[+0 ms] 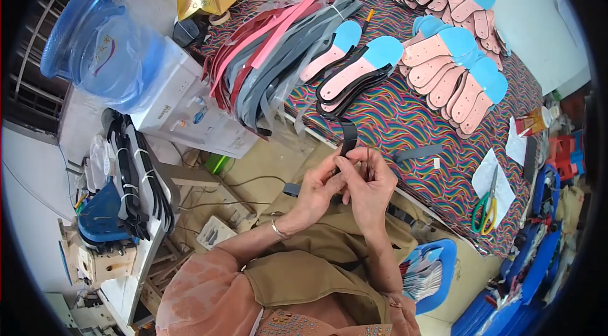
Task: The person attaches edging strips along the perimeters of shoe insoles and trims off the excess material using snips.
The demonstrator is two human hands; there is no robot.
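Close together in front of my body, my left hand (320,187) and my right hand (368,183) meet with fingers pinched. A black strip (349,136) runs up from between them towards the table, and my left fingers grip it. My right thumb and fingers press at the same spot, also on the strip; its lower end is hidden behind them. Just beyond lies a stack of pink-and-blue insoles (358,70) with black edging, and a smaller such insole (332,51) sits beside it. A grey strip (418,153) lies flat to the right of my hands.
The patterned tablecloth (392,127) carries fanned insoles (453,76) and a bundle of pink and grey strips (272,51). Scissors (486,209) rest on white paper at right. A water dispenser (190,105) stands left. A blue basin (446,272) is below the table edge.
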